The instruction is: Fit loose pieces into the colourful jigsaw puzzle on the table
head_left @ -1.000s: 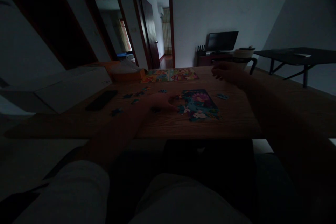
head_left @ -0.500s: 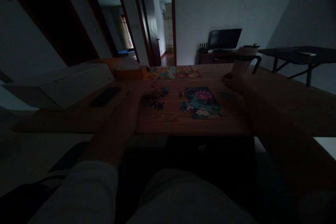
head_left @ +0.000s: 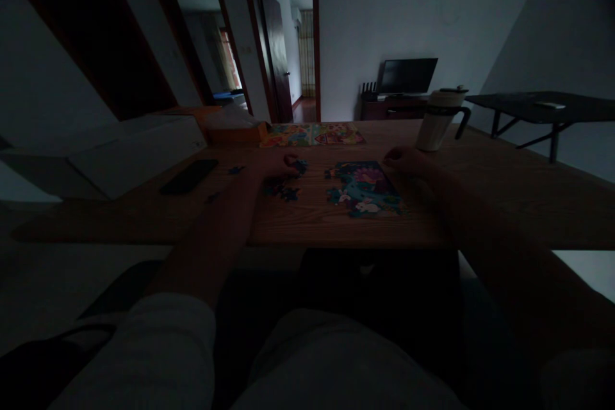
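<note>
Head view, in a dim room: a partly assembled cardboard jigsaw puzzle in teal, dark blue and pink lay flat on a brown wood-grain surface; its outline was ragged along the left side. The person's bare left hand rested just left of the puzzle, over a small cluster of loose dark-blue jigsaw pieces; its curled fingers pointed down at the pieces, nearly closed, though I could not tell whether they had hold of one. The bare right hand lay at the puzzle's top right corner; its loosely curled fingers touched or just overhung that edge, and the dim light hid whether they gripped anything.

Behind the puzzle lay a flat, multicoloured printed picture sheet; further left of the puzzle lay a black smartphone, and behind it an orange cardboard box and a large white box; to the puzzle's upper right stood a white tumbler with a dark handle; beyond that tumbler, a dark monitor sat against the far wall.
</note>
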Demonstrator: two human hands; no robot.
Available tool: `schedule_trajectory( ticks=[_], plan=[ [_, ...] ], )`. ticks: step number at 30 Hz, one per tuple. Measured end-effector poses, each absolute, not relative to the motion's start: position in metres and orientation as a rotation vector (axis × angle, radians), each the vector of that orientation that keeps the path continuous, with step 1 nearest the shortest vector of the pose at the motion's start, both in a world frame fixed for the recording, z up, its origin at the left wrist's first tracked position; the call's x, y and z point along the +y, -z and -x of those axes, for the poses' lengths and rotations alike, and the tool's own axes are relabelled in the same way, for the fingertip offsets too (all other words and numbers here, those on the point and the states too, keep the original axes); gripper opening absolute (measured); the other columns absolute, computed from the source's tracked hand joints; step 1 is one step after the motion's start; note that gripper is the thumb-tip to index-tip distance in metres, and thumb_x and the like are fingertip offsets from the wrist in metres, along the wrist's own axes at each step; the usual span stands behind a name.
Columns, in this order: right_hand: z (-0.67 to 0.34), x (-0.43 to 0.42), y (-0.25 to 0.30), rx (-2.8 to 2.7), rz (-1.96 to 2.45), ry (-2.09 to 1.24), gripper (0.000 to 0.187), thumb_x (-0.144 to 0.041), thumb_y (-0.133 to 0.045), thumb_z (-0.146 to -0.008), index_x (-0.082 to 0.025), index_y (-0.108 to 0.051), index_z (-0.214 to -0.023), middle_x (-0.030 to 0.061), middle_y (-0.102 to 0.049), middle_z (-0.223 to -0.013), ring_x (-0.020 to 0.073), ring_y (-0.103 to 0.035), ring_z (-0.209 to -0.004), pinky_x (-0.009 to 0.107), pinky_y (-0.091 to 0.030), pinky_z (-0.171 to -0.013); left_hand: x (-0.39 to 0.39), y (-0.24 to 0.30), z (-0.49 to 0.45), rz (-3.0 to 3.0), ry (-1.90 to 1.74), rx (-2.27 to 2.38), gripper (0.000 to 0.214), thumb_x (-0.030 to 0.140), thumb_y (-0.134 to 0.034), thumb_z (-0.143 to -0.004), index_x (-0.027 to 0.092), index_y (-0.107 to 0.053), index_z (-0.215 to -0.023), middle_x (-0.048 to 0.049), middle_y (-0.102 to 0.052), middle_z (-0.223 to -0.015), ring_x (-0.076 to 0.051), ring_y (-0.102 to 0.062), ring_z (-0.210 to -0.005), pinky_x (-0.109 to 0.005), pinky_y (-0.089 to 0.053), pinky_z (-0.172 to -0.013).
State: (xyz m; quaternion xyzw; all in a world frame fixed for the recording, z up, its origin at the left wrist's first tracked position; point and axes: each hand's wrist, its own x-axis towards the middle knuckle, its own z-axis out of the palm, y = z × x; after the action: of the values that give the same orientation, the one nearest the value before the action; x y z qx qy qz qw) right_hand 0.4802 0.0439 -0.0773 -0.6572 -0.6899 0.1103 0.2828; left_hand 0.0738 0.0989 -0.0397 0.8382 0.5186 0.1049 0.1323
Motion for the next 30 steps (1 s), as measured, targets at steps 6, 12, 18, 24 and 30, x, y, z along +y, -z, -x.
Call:
schedule_trajectory(
  ticks=[6,12,18,24,30],
  plan=[
    [-0.406,0.009,0.071,-2.268,1.479,-0.348,0.067,-0.064,-0.070,-0.080,-0.025,-0.064,-0.134,0.0121,-0.064,-0.136,0.0314,-0.064,-0.118,0.045,-0.049,-0.102,0.099,0.036,-0.070,-2.363,-0.447,1.558,0.054,0.041,-0.073,-0.080,0.021,-0.066,-0.130,-0.0076,-0.072,-0.116,-0.024,-0.067,-0.100,-0.029,-0.052,-0.083],
    [-0.370,-0.003,0.080,-2.603,1.392,-0.225,0.087,-0.082,-0.063,-0.073,-0.037,-0.054,-0.147,0.0028,-0.040,-0.161,0.0401,-0.038,-0.144,0.055,-0.025,-0.119,0.099,0.036,-0.069,-2.302,-0.487,1.525,0.042,0.038,-0.066,-0.086,0.020,-0.069,-0.124,-0.0075,-0.074,-0.111,-0.023,-0.069,-0.096,-0.030,-0.053,-0.079],
    [-0.381,0.003,0.077,-2.621,1.454,-0.324,0.091,-0.084,-0.062,-0.072,-0.038,-0.050,-0.150,0.0022,-0.037,-0.162,0.0394,-0.037,-0.145,0.054,-0.024,-0.120,0.102,0.036,-0.067,-2.332,-0.489,1.535,0.034,0.034,-0.066,-0.085,0.020,-0.074,-0.115,-0.0068,-0.076,-0.102,-0.023,-0.069,-0.092,-0.031,-0.053,-0.079],
    [-0.387,0.005,0.072,-2.580,1.492,-0.394,0.095,-0.080,-0.070,-0.067,-0.036,-0.052,-0.149,0.0025,-0.039,-0.161,0.0388,-0.035,-0.146,0.050,-0.025,-0.122,0.101,0.033,-0.066,-2.317,-0.535,1.564,0.036,0.029,-0.064,-0.087,0.020,-0.071,-0.121,-0.0055,-0.074,-0.107,-0.020,-0.068,-0.093,-0.028,-0.053,-0.080],
    [-0.400,0.010,0.071,-2.530,1.555,-0.458,0.092,-0.073,-0.075,-0.068,-0.032,-0.055,-0.147,0.0050,-0.043,-0.158,0.0386,-0.038,-0.144,0.051,-0.028,-0.121,0.104,0.036,-0.065,-2.268,-0.609,1.562,0.038,0.025,-0.062,-0.088,0.015,-0.067,-0.125,-0.0067,-0.072,-0.105,-0.018,-0.067,-0.085,-0.027,-0.055,-0.073]
  ],
)
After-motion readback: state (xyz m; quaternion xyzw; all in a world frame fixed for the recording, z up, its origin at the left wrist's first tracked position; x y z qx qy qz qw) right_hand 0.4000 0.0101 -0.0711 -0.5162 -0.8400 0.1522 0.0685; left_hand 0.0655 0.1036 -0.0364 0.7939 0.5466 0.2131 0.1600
